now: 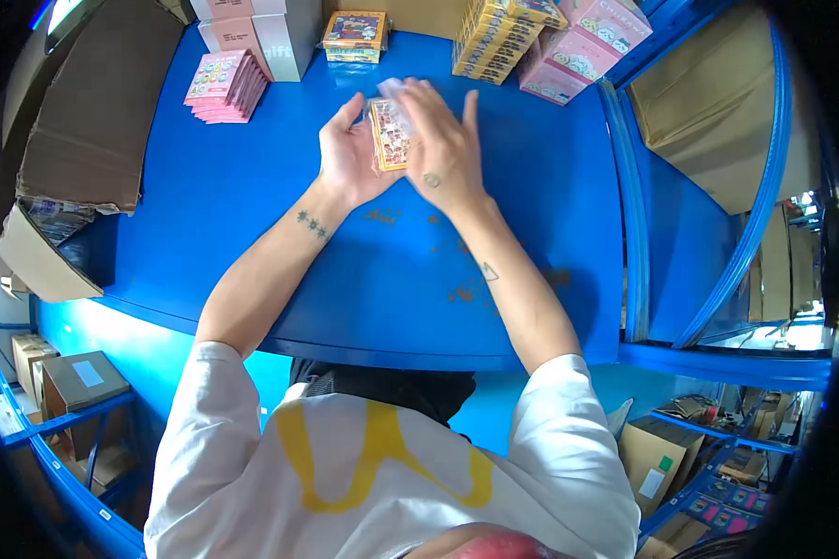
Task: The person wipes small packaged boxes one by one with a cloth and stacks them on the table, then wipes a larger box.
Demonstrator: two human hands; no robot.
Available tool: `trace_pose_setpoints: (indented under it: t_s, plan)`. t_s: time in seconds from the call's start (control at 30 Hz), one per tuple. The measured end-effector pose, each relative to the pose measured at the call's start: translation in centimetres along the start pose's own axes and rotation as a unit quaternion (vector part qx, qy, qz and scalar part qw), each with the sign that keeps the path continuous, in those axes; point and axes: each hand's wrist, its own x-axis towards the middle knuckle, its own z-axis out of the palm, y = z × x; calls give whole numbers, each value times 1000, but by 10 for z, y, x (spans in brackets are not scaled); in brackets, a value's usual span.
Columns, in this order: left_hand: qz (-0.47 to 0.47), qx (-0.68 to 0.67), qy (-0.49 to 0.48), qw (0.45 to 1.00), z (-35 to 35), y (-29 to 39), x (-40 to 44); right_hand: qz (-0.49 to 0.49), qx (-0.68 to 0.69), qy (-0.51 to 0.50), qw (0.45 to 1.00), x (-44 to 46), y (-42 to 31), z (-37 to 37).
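Between my two hands is a small flat pack (391, 137) with a yellow border and rows of tiny cartoon figures, in clear plastic. My left hand (347, 154) is turned palm up and cradles its left side, with the thumb pointing away from me. Over the right part of the pack curves my right hand (446, 144), its fingers against loose clear film at the top and its little finger held apart. Motion blurs the right fingertips, and the right thumb is hidden. Both hands are above the blue table (280, 186).
At the back stand pink packets (222, 86), a gift box (280, 47), a small stack of yellow boxes (354, 35), a taller yellow stack (499, 37) and pink boxes (583, 51). An open carton (93, 112) flanks the left; a blue metal frame (629, 214) borders the right.
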Motion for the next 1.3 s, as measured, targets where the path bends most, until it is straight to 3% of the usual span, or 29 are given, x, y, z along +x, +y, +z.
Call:
trace_pose_setpoints:
  t_s: [0.03, 0.1, 0.17, 0.23, 0.33, 0.5, 0.57, 0.6, 0.67, 0.7, 0.83, 1.0, 1.2, 1.3]
  plan:
    - [0, 4, 0, 1000, 5, -1, 0, 0, 2, 3, 1000, -3, 9, -2]
    - [-3, 187, 65, 980, 21, -2, -4, 93, 46, -41, 994, -14, 29, 0]
    - [-10, 368, 123, 922, 38, -8, -4, 185, 91, -79, 975, -19, 40, 4]
    - [-8, 434, 149, 888, 50, -22, -5, 179, 90, -59, 978, -19, 38, 5]
    - [8, 594, 221, 773, 60, -42, -7, 160, 78, -28, 984, -22, 32, 7]
    - [28, 627, 257, 734, 75, -22, 2, 186, 58, -30, 980, -22, 29, 11]
    - [108, 735, 268, 614, 87, 10, 27, 202, 72, -16, 977, -16, 31, 13]
    - [103, 735, 270, 614, 86, 33, 44, 209, 82, -20, 974, -15, 33, 12]
    - [150, 919, 303, 205, 80, 78, 79, 218, 98, -34, 970, -19, 34, 9]
    - [150, 917, 305, 209, 79, 88, 90, 217, 96, -38, 971, -21, 34, 8]
    - [-83, 925, 366, 64, 91, 111, 132, 209, 85, -18, 974, -20, 35, 12]
    - [-87, 930, 356, -1, 90, 108, 147, 228, 112, -30, 967, -18, 35, 10]
    - [-53, 931, 362, 15, 67, 121, 152, 198, 87, -21, 976, -19, 37, 13]
    - [-80, 927, 366, -5, 70, 117, 155, 207, 98, -26, 973, -19, 37, 12]
